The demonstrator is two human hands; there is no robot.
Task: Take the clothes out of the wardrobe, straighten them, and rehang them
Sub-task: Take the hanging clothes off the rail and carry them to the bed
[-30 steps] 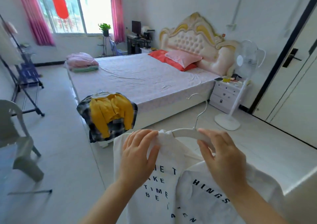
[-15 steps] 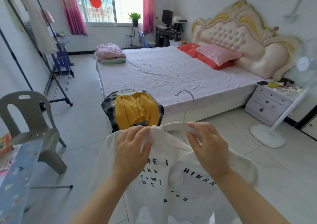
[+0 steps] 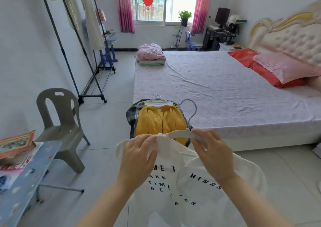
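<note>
By the bed (image 3: 225,96): white tee (image 3: 191,183) held mid-air in front of the person, partly on a hanger (image 3: 184,133). Left hand (image 3: 139,159) pinches shoulder cloth at one hanger end; right hand (image 3: 213,157) grips the other arm. Tee looks light, limp and likely to slip. Best to hold the stiff hanger near the hook.

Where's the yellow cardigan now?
Head view, centre: the yellow cardigan lies on a plaid garment at the bed's near corner, just beyond the white hanger.
</note>
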